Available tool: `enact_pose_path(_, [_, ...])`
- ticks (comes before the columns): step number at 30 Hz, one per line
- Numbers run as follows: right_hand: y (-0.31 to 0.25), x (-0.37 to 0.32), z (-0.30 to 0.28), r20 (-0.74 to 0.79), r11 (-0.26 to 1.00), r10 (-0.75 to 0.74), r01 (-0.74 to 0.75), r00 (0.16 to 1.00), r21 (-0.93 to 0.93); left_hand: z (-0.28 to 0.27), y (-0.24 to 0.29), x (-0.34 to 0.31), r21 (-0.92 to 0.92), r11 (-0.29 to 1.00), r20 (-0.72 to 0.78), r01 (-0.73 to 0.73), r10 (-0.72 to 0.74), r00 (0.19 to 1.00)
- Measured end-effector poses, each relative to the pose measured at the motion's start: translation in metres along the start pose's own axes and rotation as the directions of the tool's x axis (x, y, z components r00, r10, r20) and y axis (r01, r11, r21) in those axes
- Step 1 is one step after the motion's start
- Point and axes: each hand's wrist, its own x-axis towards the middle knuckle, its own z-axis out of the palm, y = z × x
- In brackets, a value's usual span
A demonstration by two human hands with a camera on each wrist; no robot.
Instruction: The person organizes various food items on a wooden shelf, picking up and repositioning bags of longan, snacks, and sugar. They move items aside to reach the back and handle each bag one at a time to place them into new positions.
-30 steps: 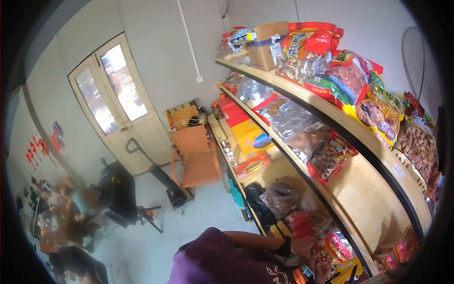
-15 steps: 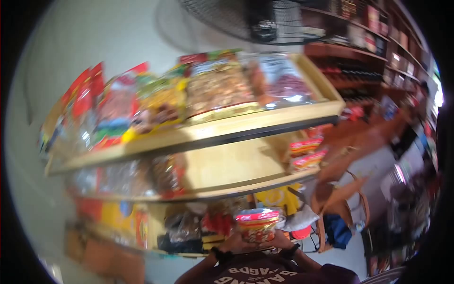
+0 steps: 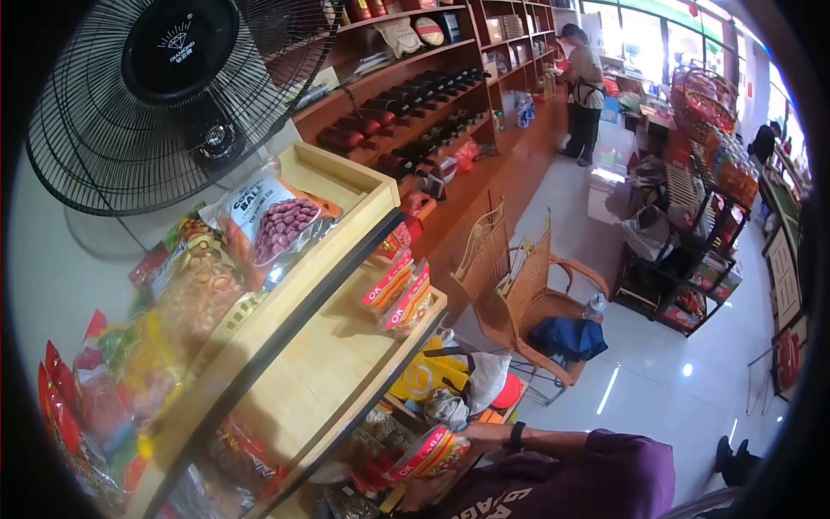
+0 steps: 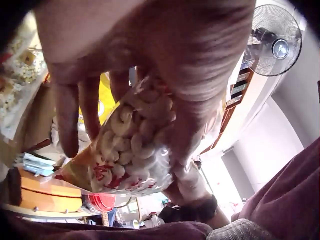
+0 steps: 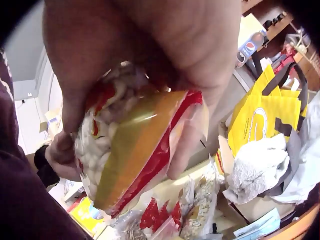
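Both hands hold a clear bag of pale, curved nuts with a red and yellow printed end low in the head view, in front of the lower shelf. My right hand grips its right end, and my left hand is at the other end. The left wrist view has the left hand above the bag, thumb and fingers spread around it. In the right wrist view the right hand grips the bag between thumb and fingers, with the left hand beyond it.
Wooden shelves carry snack bags and two small OK packets. A fan stands behind. Rattan chairs, one with a blue bag, are to the right. A person stands farther back.
The head view has swung right, from the door past the shelves to the chairs and the far room. The bag, held in both hands half a second ago, is still between them.
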Motion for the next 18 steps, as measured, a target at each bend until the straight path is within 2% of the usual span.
enact_pose_path(1, [-0.001,0.000,0.004,-0.051,0.998,-0.035,0.032,0.998,-0.055,-0.003,-0.004,0.000,0.007,0.999,-0.001,-0.048,0.048,0.999])
enact_pose_path(3, [-0.010,0.001,0.004,-0.099,0.994,0.002,-0.013,0.995,-0.113,-0.004,0.040,0.011,0.024,0.991,-0.019,-0.134,0.135,0.991])
enact_pose_path(4, [-0.013,0.002,0.003,-0.116,0.990,0.018,-0.035,0.993,-0.140,-0.007,0.048,0.014,-0.003,0.993,-0.012,-0.121,0.121,0.993])
enact_pose_path(5, [-0.016,0.003,0.005,-0.227,0.993,-0.116,0.110,0.967,-0.037,-0.010,0.052,0.018,-0.032,0.994,-0.009,-0.107,0.107,0.994])
enact_pose_path(6, [-0.015,0.005,0.003,-0.169,0.999,0.040,-0.033,0.985,0.040,-0.013,0.053,0.020,-0.061,0.994,-0.008,-0.094,0.093,0.996])
enact_pose_path(7, [-0.013,0.007,0.004,-0.201,0.999,-0.002,0.011,0.980,0.041,-0.016,0.050,0.024,-0.230,0.972,0.019,-0.049,0.054,0.998])
enact_pose_path(8, [-0.009,0.010,0.005,-0.235,0.998,-0.043,0.054,0.971,0.041,-0.027,0.046,0.026,0.035,0.991,0.032,-0.133,0.131,0.991])
enact_pose_path(9, [-0.001,0.016,0.005,-0.307,0.998,-0.056,0.045,0.950,-0.043,-0.026,0.063,0.032,-0.284,0.959,0.020,0.007,-0.001,1.000])
enact_pose_path(10, [-0.016,0.020,-0.003,-0.326,1.000,-0.014,0.012,0.945,-0.008,-0.032,0.066,0.037,-0.313,0.949,0.040,0.045,-0.035,0.999])
enact_pose_path(11, [-0.030,0.026,-0.012,-0.391,0.998,-0.060,0.064,0.919,-0.002,-0.038,0.068,0.041,-0.340,0.936,0.060,0.084,-0.068,0.996])
enact_pose_path(12, [-0.041,0.034,-0.019,-0.457,0.993,-0.107,0.122,0.883,0.003,-0.054,0.058,0.045,-0.079,0.997,0.087,0.026,-0.019,0.996])
enact_pose_path(13, [-0.049,0.043,-0.026,-0.489,0.986,-0.160,0.161,0.858,-0.041,-0.053,0.076,0.048,0.022,0.998,-0.031,-0.059,0.059,0.998])
enact_pose_path(16, [-0.064,0.074,-0.042,-0.611,0.955,-0.295,0.215,0.735,-0.202,-0.069,0.070,0.069,0.196,0.953,-0.222,-0.231,0.273,0.936])
enact_pose_path(17, [-0.074,0.083,-0.044,-0.659,0.948,-0.319,0.223,0.681,-0.228,-0.078,0.063,0.078,0.211,0.936,-0.269,-0.283,0.334,0.903])
enact_pose_path(18, [-0.084,0.092,-0.045,-0.702,0.940,-0.342,0.229,0.625,-0.254,-0.083,0.073,0.081,0.154,0.944,-0.298,-0.292,0.326,0.897])
